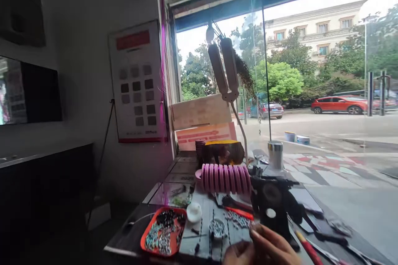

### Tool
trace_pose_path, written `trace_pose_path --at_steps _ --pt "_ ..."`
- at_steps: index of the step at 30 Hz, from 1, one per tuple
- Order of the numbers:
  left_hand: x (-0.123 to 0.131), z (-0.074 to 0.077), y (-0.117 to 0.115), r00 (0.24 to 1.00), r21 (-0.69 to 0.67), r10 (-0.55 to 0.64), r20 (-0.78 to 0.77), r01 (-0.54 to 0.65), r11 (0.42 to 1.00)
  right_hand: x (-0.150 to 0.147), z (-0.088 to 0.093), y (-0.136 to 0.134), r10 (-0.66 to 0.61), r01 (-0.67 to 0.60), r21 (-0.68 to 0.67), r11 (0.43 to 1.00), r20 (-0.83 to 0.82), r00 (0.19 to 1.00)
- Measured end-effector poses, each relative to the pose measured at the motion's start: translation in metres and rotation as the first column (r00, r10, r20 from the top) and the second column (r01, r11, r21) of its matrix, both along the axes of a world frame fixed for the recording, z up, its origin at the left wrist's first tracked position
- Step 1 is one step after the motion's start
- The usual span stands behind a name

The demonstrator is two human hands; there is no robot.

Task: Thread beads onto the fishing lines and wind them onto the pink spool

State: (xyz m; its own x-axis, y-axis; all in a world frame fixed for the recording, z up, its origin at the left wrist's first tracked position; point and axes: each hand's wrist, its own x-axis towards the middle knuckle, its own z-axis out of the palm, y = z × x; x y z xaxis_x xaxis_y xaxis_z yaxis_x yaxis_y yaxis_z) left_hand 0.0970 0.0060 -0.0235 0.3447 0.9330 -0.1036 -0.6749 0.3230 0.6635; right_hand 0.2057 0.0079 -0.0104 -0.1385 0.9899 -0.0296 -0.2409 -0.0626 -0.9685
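At the bottom edge, my left hand (239, 253) and my right hand (273, 245) are close together, fingertips pinched. Whatever sits between them is too small or hidden to make out. Just beyond them lies a heap of small silver pieces (238, 219), with a small round dish (217, 234) of similar pieces to the left. A red-handled tool (239, 213) rests behind the heap. Farther left are a white round container (194, 213) and a red tray (143, 243) holding dark, silver and greenish small parts. The black machine (273, 194) stands behind my right hand.
A ribbed pink cylinder (225, 179) lies beside the machine. Behind stand a two-panel lamp (228, 68) and a silver-topped jar (275, 155). Several hand tools, one red-handled (309, 248), lie at the right. The window glass (326, 140) borders the table.
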Motion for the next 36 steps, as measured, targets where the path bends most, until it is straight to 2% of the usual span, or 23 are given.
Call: trace_pose_path --at_steps 3,7,11,15,20,22,23,24,26,27,28,30,32,34,35,36 --pt "0.014 -0.007 -0.013 0.999 -0.120 -0.024 0.036 0.028 0.992 0.004 -0.005 -0.006 0.023 -0.044 -0.134 0.990 -0.156 0.987" --pt "0.015 0.001 -0.010 0.997 -0.122 -0.075 0.016 0.076 0.990 0.010 -0.006 -0.003 0.079 -0.116 -0.130 0.985 -0.263 0.962" --pt "0.012 0.007 -0.009 0.993 -0.110 -0.115 -0.003 0.114 0.987 0.014 -0.008 0.000 0.065 -0.097 -0.107 0.990 -0.273 0.960" --pt "0.012 0.008 -0.011 0.995 -0.121 -0.095 -0.024 0.092 0.988 0.013 -0.012 0.001 0.066 -0.098 -0.110 0.989 -0.269 0.961" --pt "0.013 0.005 -0.006 0.996 -0.111 -0.082 -0.020 0.079 0.991 0.013 -0.017 0.000 0.105 -0.119 -0.084 0.989 -0.151 0.983" --pt "0.015 0.002 -0.003 0.997 -0.107 -0.070 -0.032 0.067 0.992 0.021 -0.005 0.002 0.027 -0.029 0.029 0.999 0.054 0.998" --pt "0.016 -0.001 -0.001 0.996 -0.114 -0.068 -0.050 0.062 0.992 0.027 0.006 0.005 -0.080 0.055 0.138 0.989 0.188 0.979" --pt "0.017 -0.004 -0.001 0.994 -0.116 -0.065 -0.085 0.055 0.992 0.034 0.021 0.012 -0.226 0.141 0.273 0.952 0.312 0.923" --pt "0.018 -0.009 -0.002 0.972 -0.072 -0.043 -0.229 0.027 0.997 0.047 0.057 0.032 -0.517 0.237 0.533 0.812 0.468 0.717" --pt "0.017 -0.009 -0.005 0.939 -0.005 -0.009 -0.345 0.008 1.000 0.052 0.076 0.047 -0.573 0.204 0.598 0.775 0.530 0.624" --pt "0.014 -0.009 -0.007 0.874 0.094 0.048 -0.483 -0.003 0.996 0.056 0.094 0.063 -0.561 0.119 0.611 0.783 0.611 0.559" --pt "0.005 -0.001 -0.011 0.662 0.334 0.218 -0.717 0.051 0.941 0.058 0.119 0.096 -0.301 -0.115 0.412 0.904 0.804 0.513" --pt "-0.008 0.016 -0.007 0.454 0.543 0.423 -0.784 0.170 0.823 0.058 0.129 0.122 -0.048 -0.258 0.199 0.945 0.867 0.495" --pt "-0.021 0.036 0.008 0.337 0.729 0.649 -0.683 0.246 0.639 0.058 0.125 0.138 0.107 -0.316 0.068 0.946 0.856 0.506" --pt "-0.028 0.046 0.019 0.286 0.807 0.756 -0.588 0.261 0.529 0.059 0.120 0.143 0.138 -0.329 0.051 0.943 0.840 0.525" --pt "-0.034 0.054 0.031 0.228 0.859 0.839 -0.494 0.277 0.430 0.059 0.115 0.145 0.100 -0.319 0.110 0.941 0.812 0.575"
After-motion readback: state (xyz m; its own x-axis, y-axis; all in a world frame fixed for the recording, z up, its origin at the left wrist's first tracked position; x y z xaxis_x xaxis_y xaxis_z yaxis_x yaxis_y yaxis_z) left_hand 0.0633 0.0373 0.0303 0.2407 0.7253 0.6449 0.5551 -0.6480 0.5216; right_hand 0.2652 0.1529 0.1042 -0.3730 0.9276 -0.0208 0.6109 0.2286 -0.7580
